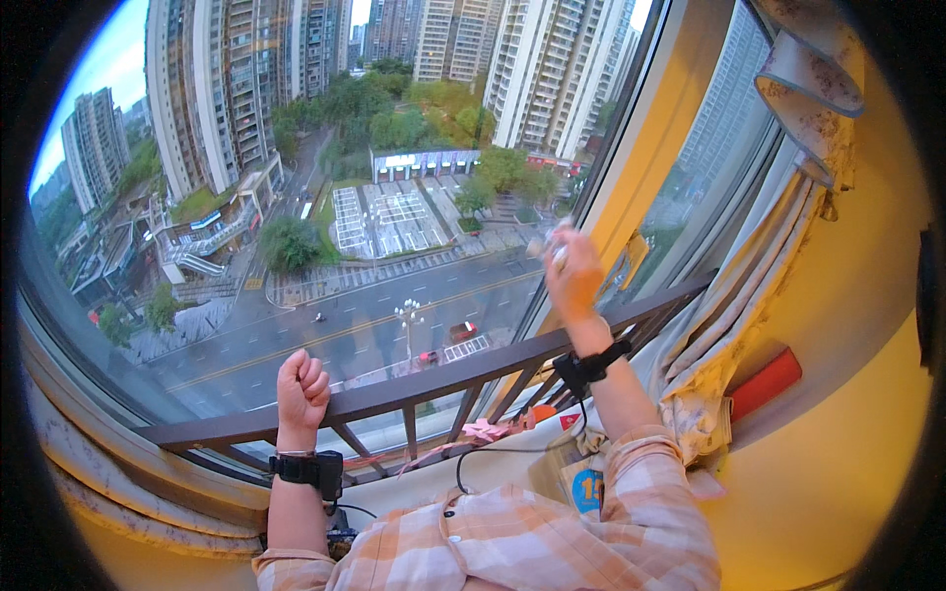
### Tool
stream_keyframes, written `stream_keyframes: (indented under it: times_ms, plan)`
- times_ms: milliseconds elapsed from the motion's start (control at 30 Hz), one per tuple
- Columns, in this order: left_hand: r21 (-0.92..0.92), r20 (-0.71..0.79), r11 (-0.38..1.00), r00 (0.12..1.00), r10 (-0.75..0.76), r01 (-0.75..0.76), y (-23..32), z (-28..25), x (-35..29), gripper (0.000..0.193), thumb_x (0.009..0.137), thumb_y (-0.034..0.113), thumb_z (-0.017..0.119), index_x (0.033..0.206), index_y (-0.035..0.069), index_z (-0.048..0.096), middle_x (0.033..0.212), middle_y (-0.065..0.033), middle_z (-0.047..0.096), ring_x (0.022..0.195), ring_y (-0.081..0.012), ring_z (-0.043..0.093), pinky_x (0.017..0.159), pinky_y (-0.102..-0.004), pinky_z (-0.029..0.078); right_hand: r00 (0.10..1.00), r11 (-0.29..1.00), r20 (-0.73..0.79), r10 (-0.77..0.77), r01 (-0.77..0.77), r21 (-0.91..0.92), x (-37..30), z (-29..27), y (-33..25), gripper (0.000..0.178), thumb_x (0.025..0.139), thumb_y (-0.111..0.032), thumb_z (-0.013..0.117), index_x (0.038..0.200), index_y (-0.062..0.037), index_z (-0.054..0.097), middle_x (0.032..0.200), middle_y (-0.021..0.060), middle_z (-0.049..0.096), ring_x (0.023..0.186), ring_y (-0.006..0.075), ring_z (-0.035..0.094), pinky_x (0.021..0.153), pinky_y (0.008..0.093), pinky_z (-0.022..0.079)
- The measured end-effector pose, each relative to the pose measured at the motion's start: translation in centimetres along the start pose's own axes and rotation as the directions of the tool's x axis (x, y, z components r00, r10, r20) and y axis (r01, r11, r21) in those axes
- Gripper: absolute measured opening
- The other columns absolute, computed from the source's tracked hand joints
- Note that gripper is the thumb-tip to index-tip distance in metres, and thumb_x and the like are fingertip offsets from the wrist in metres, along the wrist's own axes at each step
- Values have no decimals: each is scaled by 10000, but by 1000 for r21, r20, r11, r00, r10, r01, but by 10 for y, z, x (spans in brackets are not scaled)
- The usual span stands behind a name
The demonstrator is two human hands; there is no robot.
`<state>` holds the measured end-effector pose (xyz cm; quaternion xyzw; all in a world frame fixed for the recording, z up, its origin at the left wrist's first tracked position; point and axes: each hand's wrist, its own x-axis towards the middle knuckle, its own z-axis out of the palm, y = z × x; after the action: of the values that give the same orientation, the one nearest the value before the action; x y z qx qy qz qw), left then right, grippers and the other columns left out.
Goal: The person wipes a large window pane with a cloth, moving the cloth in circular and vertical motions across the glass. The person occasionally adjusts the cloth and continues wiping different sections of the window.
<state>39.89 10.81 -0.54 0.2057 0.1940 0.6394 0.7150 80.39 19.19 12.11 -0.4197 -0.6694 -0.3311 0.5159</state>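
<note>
Raised against the large window pane, my right hand is closed around a small crumpled white wad. The wad looks like tissue or cloth; I cannot tell which, and part of it is hidden by my fingers. It is at the glass beside the yellow-lit window frame. Lower and to the left, my left hand makes a fist with nothing showing in it. This fist stands just at the dark metal railing, on the left part of its top bar; whether it touches the bar I cannot tell.
Black bands with small boxes sit on both wrists, and a black cable runs from the right one. Patterned curtains hang at the right. On the sill lie a pink bow and a package with a blue circle. A red object is by the wall.
</note>
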Motion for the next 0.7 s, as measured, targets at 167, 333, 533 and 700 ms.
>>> stream_keyframes:
  times_ms: [167,333,533,700]
  plan:
    - [19,16,1000,1000,-10,10,1,0,-2,380,990,237,429,628,149,353,519,34,281,404,-61,237,343,-202,183,951,987,-305,-39,-11,-161,131,-2,25,238,787,-78,662,997,-65,549,962,117,598,905,332,561,792,422,442]
    - [13,26,1000,1000,11,-11,1,1,-3,379,992,230,424,630,145,351,521,32,282,409,-61,239,348,-202,184,970,976,-241,-1,-53,-214,97,27,29,274,793,-82,647,1027,-61,507,1010,114,572,931,338,532,803,430,415]
    - [27,29,1000,1000,-1,0,1,4,-2,379,992,227,422,631,138,352,522,33,276,411,-62,241,348,-202,188,990,987,63,125,-117,-109,-34,26,-4,264,771,-71,648,1005,-69,526,964,136,554,955,342,535,829,426,426]
    - [21,10,1000,1000,-7,6,2,6,-2,382,992,226,422,626,138,354,521,35,266,409,-64,232,347,-205,186,969,970,-42,242,-242,-12,-12,21,3,232,775,-69,638,986,-71,540,934,149,538,929,356,533,814,436,429]
